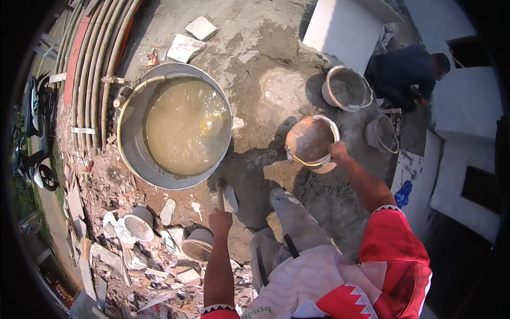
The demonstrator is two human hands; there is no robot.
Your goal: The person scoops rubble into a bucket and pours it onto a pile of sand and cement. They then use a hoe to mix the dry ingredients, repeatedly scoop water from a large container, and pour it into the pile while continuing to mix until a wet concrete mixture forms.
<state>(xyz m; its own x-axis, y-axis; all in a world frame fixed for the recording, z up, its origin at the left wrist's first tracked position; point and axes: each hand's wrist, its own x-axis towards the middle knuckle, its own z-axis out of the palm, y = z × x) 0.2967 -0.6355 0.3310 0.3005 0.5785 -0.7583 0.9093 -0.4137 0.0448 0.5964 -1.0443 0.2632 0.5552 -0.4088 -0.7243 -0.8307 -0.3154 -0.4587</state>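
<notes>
My left hand (pixel 220 221) grips the wooden handle (pixel 220 199) of a long-handled tool that looks like a hoe, its pale blade (pixel 230 200) near the wet ground. My right hand (pixel 338 151) holds the rim of an orange-brown bucket (pixel 308 137), which is tilted and has a yellowish bail handle. What the bucket holds is hard to tell; its inside looks wet. Left of the bucket stands a large round metal tub (pixel 131 145) of murky brown water (pixel 179 127). Grey wet mortar (pixel 330 199) spreads over the ground under and beside the bucket.
A bucket of grey mortar (pixel 343 88) and another bucket (pixel 380 133) stand near a crouching person (pixel 406 75) at a white wall. Bamboo poles (pixel 93 79) lie at upper left. Rubble (pixel 139 263), sandals (pixel 167 211) and plastic pails (pixel 139 223) cover the lower left.
</notes>
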